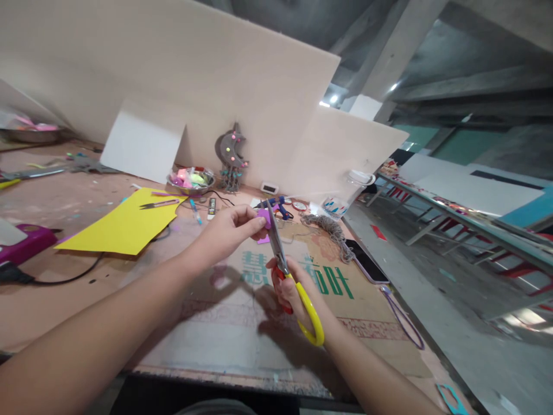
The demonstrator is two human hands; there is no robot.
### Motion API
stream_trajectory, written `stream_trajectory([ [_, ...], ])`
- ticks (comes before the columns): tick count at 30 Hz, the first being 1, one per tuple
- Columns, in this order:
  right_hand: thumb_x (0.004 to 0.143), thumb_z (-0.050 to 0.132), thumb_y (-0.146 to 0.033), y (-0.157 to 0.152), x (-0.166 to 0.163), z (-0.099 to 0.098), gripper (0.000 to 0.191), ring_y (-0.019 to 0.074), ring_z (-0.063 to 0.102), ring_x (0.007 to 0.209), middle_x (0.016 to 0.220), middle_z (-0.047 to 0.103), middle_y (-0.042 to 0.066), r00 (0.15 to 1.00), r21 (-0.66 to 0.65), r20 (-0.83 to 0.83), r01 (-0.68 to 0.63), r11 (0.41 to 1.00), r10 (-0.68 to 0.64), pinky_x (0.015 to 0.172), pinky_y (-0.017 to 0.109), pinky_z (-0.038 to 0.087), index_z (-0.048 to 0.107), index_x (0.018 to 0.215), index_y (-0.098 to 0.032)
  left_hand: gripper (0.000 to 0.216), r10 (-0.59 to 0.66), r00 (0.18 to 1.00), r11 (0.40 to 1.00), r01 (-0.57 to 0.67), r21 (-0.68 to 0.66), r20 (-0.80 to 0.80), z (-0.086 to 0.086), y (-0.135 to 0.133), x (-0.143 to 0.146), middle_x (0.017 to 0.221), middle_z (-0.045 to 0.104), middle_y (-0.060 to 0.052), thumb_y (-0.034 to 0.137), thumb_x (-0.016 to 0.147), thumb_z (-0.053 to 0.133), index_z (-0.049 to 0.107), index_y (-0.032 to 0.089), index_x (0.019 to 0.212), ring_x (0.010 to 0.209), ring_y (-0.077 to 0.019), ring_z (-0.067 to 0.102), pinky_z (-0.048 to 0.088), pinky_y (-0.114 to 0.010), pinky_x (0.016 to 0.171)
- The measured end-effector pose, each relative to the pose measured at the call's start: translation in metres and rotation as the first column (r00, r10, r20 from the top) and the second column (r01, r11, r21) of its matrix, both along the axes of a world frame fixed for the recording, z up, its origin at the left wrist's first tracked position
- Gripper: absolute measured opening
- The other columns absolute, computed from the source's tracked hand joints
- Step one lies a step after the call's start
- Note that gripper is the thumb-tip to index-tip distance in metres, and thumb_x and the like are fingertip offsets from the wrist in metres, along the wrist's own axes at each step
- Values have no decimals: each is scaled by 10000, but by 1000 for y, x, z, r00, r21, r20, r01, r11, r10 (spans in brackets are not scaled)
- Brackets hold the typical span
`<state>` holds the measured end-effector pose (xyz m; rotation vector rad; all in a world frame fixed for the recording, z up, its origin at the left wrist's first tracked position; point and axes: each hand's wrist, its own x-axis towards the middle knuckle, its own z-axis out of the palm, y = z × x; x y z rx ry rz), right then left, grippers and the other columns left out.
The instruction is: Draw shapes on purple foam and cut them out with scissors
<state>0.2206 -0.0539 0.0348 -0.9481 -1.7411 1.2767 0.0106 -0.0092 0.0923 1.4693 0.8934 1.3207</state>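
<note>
Between the thumb and fingers of my left hand (231, 230) is a small piece of purple paper (264, 218). My right hand (294, 288) grips a pair of scissors (280, 253) with one yellow and one red handle. The blades point up and away from me, their tips right beside the purple piece. Whether the blades touch the paper, I cannot tell. Below both hands lies a flat cardboard sheet (380, 314) printed with green characters. More purple paper shows just behind my left fingers.
Yellow paper (116, 225) with a pen-like tool on it lies left. Behind stand a bowl of colored bits (192, 180) and a grey moon ornament (233, 151). Grey yarn (332, 230), a phone (367, 262) and a clear jar (345, 193) sit right, near the table edge.
</note>
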Motion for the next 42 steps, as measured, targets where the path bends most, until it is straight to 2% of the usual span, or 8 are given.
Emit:
stream_trajectory([
  [10, 848, 553, -773, 2, 1, -1, 661, 79, 224, 498, 709, 372, -55, 1000, -29, 15, -20, 999, 21, 415, 217, 208, 532, 1160, -190, 305, 12, 999, 1000, -11, 7, -31, 0, 3, -4, 690, 734, -45, 449, 799, 739, 649, 168, 719, 682, -176, 703, 573, -309, 696],
  [17, 857, 541, -769, 1, 2, 5, 639, 82, 252, 495, 713, 377, -51, 998, -21, 61, -16, 1000, 18, 418, 217, 225, 534, 1140, -196, 332, 5, 999, 1000, -4, 22, -39, 0, 5, -6, 695, 741, -48, 475, 812, 731, 644, 170, 713, 682, -170, 701, 570, -292, 689],
  [24, 867, 538, -757, 2, 5, 4, 619, 97, 237, 522, 712, 376, -38, 997, 7, 76, -1, 1000, 0, 422, 218, 235, 558, 1128, -196, 365, 56, 995, 998, -55, 17, -86, 2, 3, -7, 681, 742, -52, 517, 797, 737, 646, 181, 687, 665, -177, 696, 571, -295, 676],
  [33, 848, 539, -779, 4, 5, 2, 645, 104, 271, 528, 727, 412, -23, 997, 15, 72, -1, 1000, 0, 429, 226, 261, 571, 1115, -193, 326, 69, 990, 997, -64, 47, -122, -2, 4, -8, 693, 743, -42, 467, 857, 690, 644, 178, 714, 668, -160, 686, 549, -274, 671],
  [42, 831, 531, -802, 4, 4, 2, 678, 87, 219, 499, 708, 368, -48, 997, -46, 67, -26, 999, 29, 405, 225, 223, 534, 1135, -195, 323, 101, 984, 993, -90, 76, -150, -1, 4, -8, 682, 721, -32, 465, 858, 684, 626, 180, 716, 666, -155, 665, 523, -269, 659],
])
